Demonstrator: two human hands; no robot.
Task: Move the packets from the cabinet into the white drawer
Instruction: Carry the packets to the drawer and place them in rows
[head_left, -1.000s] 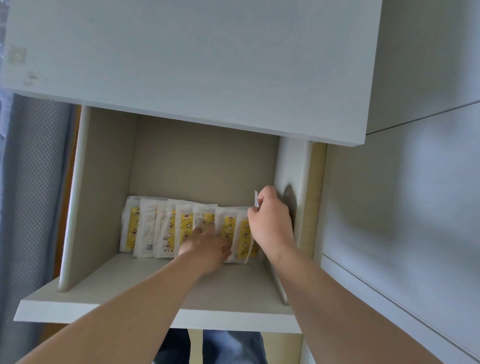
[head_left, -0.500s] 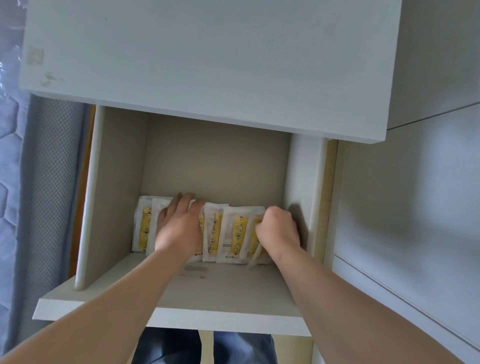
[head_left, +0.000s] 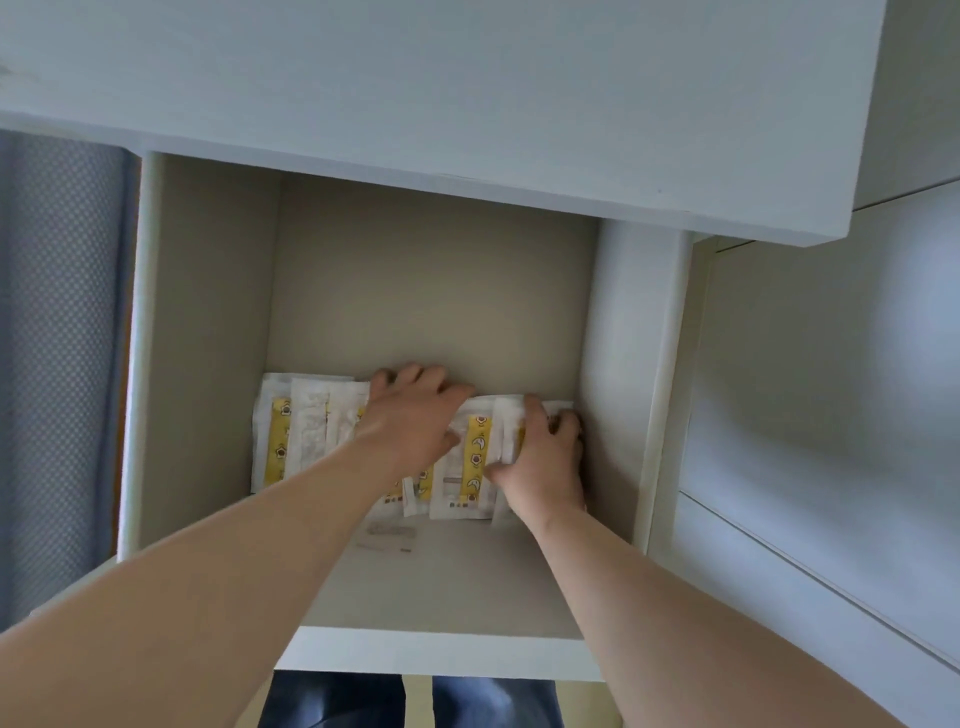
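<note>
Packets (head_left: 311, 436), white with yellow printed strips, stand in a leaning row against the back wall of an open cabinet (head_left: 208, 338) compartment, resting on its shelf (head_left: 441, 587), as a person reaches in with both hands. The left hand (head_left: 410, 415) is hooked over the top edge of the row near its middle, fingers curled behind and thumb in front. The right hand (head_left: 540, 462) clamps the row's right end, thumb across the front faces and fingers over the top. The step in hand appears to be gathering the row into 1 bundle before lifting it out. The next move likely calls for squeezing the 2 hands toward each other so the thin, slippery-looking sleeves do not fan apart, then drawing them clear of the shelf. Several at the left end lie outside either grip. The white drawer is not in view.
</note>
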